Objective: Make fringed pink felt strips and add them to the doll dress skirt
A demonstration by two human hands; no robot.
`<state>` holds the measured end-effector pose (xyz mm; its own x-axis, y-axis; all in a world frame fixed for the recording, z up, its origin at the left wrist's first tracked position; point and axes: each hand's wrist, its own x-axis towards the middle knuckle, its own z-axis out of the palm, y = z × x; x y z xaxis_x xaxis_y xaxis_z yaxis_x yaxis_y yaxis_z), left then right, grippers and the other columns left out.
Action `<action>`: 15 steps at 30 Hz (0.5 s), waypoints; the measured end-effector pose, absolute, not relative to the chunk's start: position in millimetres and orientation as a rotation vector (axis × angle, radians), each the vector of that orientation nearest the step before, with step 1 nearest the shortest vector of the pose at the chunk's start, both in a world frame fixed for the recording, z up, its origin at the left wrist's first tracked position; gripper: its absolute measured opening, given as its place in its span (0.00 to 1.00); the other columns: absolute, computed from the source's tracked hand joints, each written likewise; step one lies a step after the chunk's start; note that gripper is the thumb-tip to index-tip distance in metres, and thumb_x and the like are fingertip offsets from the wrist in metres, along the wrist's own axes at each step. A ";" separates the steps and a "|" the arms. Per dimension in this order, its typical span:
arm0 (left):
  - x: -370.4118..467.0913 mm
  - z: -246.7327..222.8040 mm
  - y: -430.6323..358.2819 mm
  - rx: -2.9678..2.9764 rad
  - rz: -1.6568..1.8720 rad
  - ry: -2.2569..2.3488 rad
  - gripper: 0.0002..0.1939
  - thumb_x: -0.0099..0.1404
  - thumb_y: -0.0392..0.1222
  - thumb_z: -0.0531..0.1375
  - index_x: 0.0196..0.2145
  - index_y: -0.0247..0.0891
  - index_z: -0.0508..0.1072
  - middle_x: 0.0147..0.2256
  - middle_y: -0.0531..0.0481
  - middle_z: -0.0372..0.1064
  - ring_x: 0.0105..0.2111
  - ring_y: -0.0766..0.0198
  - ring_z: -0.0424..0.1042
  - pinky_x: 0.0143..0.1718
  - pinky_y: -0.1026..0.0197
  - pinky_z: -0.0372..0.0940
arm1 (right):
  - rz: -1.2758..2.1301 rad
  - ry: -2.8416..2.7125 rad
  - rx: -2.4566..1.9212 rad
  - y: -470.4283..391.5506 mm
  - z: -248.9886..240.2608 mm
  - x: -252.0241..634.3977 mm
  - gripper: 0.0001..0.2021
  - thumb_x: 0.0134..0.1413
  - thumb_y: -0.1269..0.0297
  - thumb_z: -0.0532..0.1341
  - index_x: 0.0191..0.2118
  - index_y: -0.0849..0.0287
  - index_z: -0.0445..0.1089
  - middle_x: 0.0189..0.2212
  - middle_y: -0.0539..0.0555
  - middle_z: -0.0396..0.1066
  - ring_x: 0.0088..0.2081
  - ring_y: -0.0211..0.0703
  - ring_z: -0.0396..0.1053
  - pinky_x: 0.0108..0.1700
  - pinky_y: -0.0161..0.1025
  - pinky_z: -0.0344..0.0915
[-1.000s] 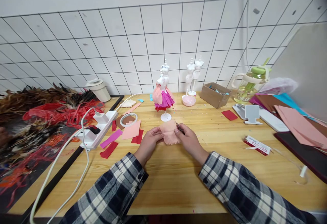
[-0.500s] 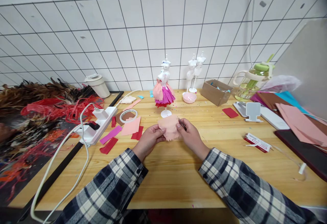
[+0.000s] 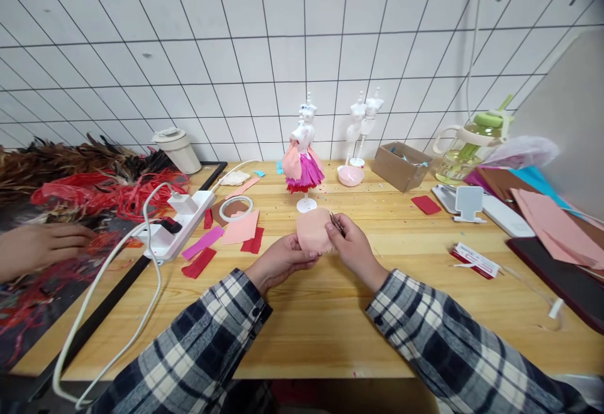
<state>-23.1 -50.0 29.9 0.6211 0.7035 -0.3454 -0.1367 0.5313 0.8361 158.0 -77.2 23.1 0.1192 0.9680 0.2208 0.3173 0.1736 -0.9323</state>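
Note:
A peach piece of crepe paper (image 3: 313, 230) is held up above the table between my two hands. My left hand (image 3: 285, 258) pinches its lower left edge. On the right side, my right hand (image 3: 353, 243) grips the same piece between thumb and fingers, and a slim dark tool (image 3: 336, 222), perhaps tweezers, also pokes out of that hand. Just beyond the paper stands a small white dress form (image 3: 306, 126) on a round base. It wears a skirt (image 3: 307, 172) of magenta and red crepe with peach pieces over it.
Left lie a tape roll (image 3: 236, 209), paper scraps (image 3: 240, 228) and a white power strip (image 3: 184, 226) with cables. Another person's hand (image 3: 47, 247) is among red strands. Behind are a pink bowl (image 3: 350, 175), cardboard box (image 3: 401, 167) and bottle (image 3: 465, 150); a phone stand (image 3: 469, 203) is right.
The peach paper has turned slightly and its fringed lower edge shows less. My left fingers have shifted to beneath it. Another person's hand has come further into view at the left.

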 end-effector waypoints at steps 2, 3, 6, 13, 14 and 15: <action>-26.6 30.1 -47.9 0.886 0.543 0.773 0.20 0.49 0.33 0.70 0.41 0.33 0.74 0.34 0.46 0.75 0.30 0.69 0.73 0.36 0.67 0.66 | 0.736 -1.393 -1.372 -76.6 25.2 160.2 0.12 0.58 0.54 0.53 0.36 0.57 0.64 0.29 0.49 0.67 0.31 0.40 0.63 0.34 0.36 0.59; -29.2 30.9 -46.4 0.895 0.527 0.755 0.20 0.49 0.32 0.70 0.41 0.34 0.73 0.35 0.45 0.75 0.32 0.67 0.74 0.38 0.65 0.67 | 0.712 -1.392 -1.386 -76.1 26.1 161.4 0.11 0.58 0.54 0.53 0.35 0.57 0.64 0.29 0.49 0.66 0.30 0.40 0.63 0.34 0.36 0.58; -35.2 35.5 -44.0 0.966 0.447 0.591 0.30 0.47 0.31 0.71 0.49 0.37 0.71 0.45 0.41 0.74 0.44 0.60 0.73 0.48 0.59 0.64 | 0.705 -1.404 -1.405 -75.9 28.0 162.6 0.12 0.58 0.54 0.53 0.35 0.57 0.63 0.28 0.49 0.66 0.29 0.39 0.62 0.32 0.35 0.58; -23.4 33.9 -51.8 0.956 0.587 0.635 0.33 0.51 0.40 0.70 0.55 0.41 0.68 0.53 0.39 0.68 0.49 0.57 0.71 0.45 0.61 0.66 | 0.614 -1.534 -1.507 -83.1 30.3 156.8 0.10 0.57 0.56 0.54 0.37 0.56 0.66 0.25 0.48 0.68 0.27 0.39 0.63 0.30 0.35 0.56; -22.2 32.4 -51.5 0.947 0.610 0.693 0.30 0.53 0.41 0.69 0.53 0.40 0.69 0.51 0.40 0.70 0.46 0.58 0.72 0.43 0.62 0.67 | 0.603 -1.541 -1.508 -83.5 30.3 156.7 0.10 0.57 0.56 0.54 0.37 0.56 0.67 0.26 0.49 0.68 0.26 0.39 0.63 0.30 0.35 0.56; -21.9 31.4 -50.7 0.938 0.619 0.733 0.27 0.54 0.41 0.68 0.52 0.39 0.70 0.50 0.40 0.71 0.45 0.59 0.73 0.41 0.62 0.67 | 0.596 -1.539 -1.508 -83.6 30.2 156.8 0.10 0.58 0.56 0.53 0.37 0.56 0.67 0.26 0.49 0.69 0.26 0.39 0.63 0.30 0.34 0.56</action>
<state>-21.9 -50.7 31.4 0.6051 0.7443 -0.2826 -0.1539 0.4576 0.8757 156.8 -83.6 30.2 0.1186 0.9607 0.2509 0.5410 0.1493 -0.8277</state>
